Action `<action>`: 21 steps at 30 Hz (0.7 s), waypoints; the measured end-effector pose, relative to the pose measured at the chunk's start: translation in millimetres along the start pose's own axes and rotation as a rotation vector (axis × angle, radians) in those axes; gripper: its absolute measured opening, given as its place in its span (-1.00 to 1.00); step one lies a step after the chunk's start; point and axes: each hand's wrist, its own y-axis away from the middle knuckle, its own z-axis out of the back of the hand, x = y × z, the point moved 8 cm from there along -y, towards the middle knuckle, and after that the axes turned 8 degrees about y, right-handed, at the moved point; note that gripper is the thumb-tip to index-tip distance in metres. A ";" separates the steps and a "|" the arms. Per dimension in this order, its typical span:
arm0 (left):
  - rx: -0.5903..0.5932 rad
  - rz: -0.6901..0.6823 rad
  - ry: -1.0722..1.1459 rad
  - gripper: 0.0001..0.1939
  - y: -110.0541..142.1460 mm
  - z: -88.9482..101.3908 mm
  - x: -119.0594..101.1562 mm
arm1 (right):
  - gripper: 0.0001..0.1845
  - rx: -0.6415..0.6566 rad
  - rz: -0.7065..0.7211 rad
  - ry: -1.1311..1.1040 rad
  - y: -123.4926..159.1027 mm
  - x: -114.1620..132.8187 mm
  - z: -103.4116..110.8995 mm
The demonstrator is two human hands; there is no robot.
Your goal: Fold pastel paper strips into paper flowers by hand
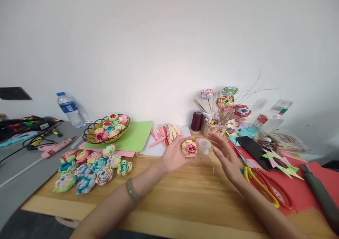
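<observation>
The left hand (172, 157) holds a yellow-and-pink paper flower (189, 147) between its fingers, above the table (185, 203). The right hand (228, 158) has parted fingers near the white spool (204, 146). Lettering on the water bottle's (71, 111) blue label (68, 107) is illegible.

Your bare hands: two, left hand (173, 156) and right hand (228, 159); in left you have one paper flower (189, 147)
Loose paper flowers (99, 165), more to your left: twelve
One basket (116, 139), inside you can count at least seven basket flowers (102, 137)
One container (214, 130), with at least four big stemmed flowers (225, 101) and one small white flower (232, 123)
Bottles: three, one blue-capped bottle (69, 109) at your left, two clear bottles (271, 123) at your right
Spools: two, one maroon spool (196, 121), one white spool (204, 146)
One phone (255, 150), one bangle (131, 190)
</observation>
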 end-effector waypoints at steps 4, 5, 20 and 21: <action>-0.042 -0.034 -0.009 -0.51 13.0 9.6 -12.2 | -0.50 0.067 0.123 0.084 -2.1 21.4 -15.2; -0.048 -0.047 0.010 -0.53 16.8 11.6 -13.9 | -0.45 0.102 0.166 0.096 -1.0 31.3 -22.7; 0.075 -0.036 0.095 -0.45 72.2 -13.1 10.2 | -0.40 0.206 0.426 0.232 32.8 96.5 -70.6; 0.067 -0.036 0.080 -0.45 74.8 -12.6 11.8 | -0.41 0.209 0.426 0.233 36.2 96.4 -71.4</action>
